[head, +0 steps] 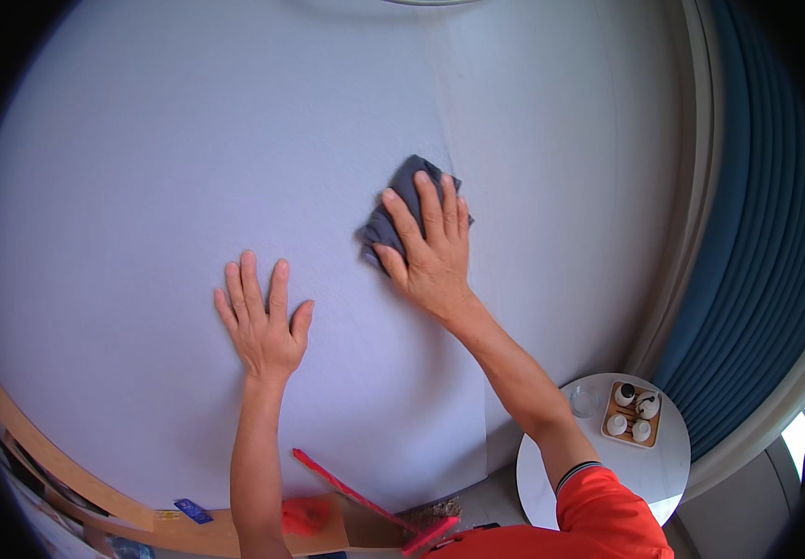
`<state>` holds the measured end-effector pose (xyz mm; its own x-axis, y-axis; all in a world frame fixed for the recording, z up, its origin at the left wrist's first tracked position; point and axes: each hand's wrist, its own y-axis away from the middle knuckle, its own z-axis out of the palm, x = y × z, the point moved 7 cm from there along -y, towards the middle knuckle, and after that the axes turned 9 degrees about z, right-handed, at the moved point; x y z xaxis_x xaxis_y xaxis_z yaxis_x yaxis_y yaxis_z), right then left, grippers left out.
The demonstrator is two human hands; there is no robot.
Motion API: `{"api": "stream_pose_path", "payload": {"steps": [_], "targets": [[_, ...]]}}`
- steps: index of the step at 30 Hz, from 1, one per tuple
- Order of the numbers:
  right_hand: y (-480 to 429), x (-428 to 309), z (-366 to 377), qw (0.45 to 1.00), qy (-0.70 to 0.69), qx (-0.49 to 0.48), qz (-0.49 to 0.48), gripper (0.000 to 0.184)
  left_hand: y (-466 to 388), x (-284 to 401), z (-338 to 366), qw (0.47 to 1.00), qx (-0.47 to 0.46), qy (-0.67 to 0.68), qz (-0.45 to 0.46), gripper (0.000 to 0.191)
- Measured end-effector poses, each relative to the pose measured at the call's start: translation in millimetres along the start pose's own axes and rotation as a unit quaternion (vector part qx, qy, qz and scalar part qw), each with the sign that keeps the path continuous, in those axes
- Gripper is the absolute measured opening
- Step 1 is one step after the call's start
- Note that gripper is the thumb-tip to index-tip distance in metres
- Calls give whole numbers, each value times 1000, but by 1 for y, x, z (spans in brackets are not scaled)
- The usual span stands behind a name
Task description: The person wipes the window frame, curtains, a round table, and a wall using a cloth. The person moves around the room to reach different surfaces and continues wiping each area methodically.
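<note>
Before me rises a pale wall, with a vertical corner or seam right of its middle. My right hand presses a folded dark grey cloth flat against it, close to that line. The cloth sticks out past the fingertips and to the left of the thumb. Lower and to the left, my left hand lies palm down on the bare wall with its fingers spread. It holds nothing.
A round white table at lower right bears a tea tray and a clear glass. Blue curtains hang at right. A red-handled tool leans below, near a wooden ledge with a blue packet.
</note>
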<state>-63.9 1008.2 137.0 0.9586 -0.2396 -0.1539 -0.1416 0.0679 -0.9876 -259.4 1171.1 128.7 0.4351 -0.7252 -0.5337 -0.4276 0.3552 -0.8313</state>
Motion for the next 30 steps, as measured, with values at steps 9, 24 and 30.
{"api": "stream_pose_path", "payload": {"steps": [9, 24, 30], "targets": [[46, -25, 8, 985, 22, -122, -120, 62, 4, -1, 1, 1000, -13, 11, -5, 60], [16, -68, 33, 988, -50, -108, -97, 66, 15, -10, -3, 999, -21, 24, -9, 56], [30, -34, 8, 983, -8, -128, -133, 70, 28, -21, -8, 1000, -2, 4, -27, 55]]}}
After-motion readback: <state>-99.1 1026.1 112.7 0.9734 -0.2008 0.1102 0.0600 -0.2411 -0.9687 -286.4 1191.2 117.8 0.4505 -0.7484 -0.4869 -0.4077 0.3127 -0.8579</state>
